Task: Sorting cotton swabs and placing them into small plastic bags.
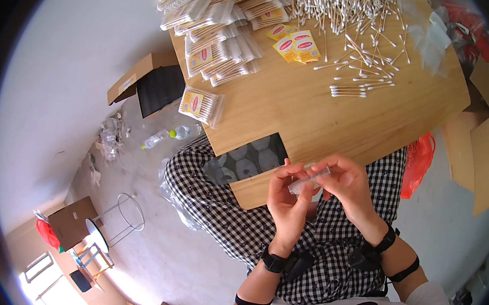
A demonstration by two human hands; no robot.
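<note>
Over the table's near edge, my left hand (287, 207) and my right hand (348, 188) pinch a small clear plastic bag (309, 181) between thumbs and fingers. Whether anything is inside the bag cannot be made out. Farther up the wooden table (314, 123), a short row of cotton swabs (348, 92) lies side by side. Behind it spreads a loose heap of cotton swabs (345, 9). Yellow and white cards (297, 45) lie left of the heap. Filled bags of swabs (218, 43) are piled at the far left, and one filled bag (201, 105) lies apart at the left edge.
A flat dark panel with round shapes (247, 159) lies at the table's near left. Clear plastic bags (434, 41) sit at the far right. Cardboard boxes (463, 151) and a red plastic bag (418, 164) are on the right; plastic bottles (157, 139) lie on the floor at left.
</note>
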